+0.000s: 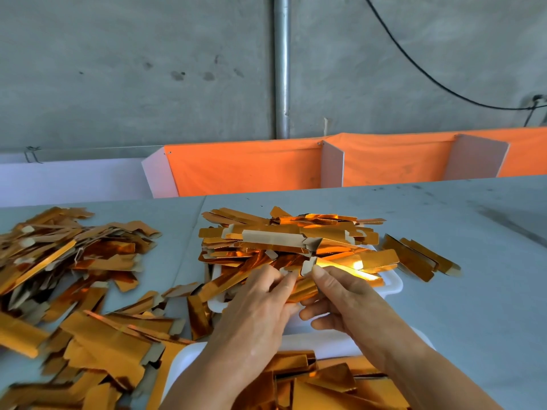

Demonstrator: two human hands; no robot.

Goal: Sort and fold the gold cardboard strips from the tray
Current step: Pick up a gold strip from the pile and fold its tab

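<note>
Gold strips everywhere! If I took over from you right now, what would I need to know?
Left hand: pinching one end of a gold strip above the heaped white tray.
Right hand: pinching the same strip, thumb at its pale end tab; it looks mid-fold.
Where things are: the heaped tray holds a big pile of strips. A nearer white tray in front of me holds more strips. A large loose heap covers the table on the left, and a few strips lie right of the heaped tray.
Done: I cannot tell which piles are finished.
Left: finish this strip, then work through the heaped tray.
</note>
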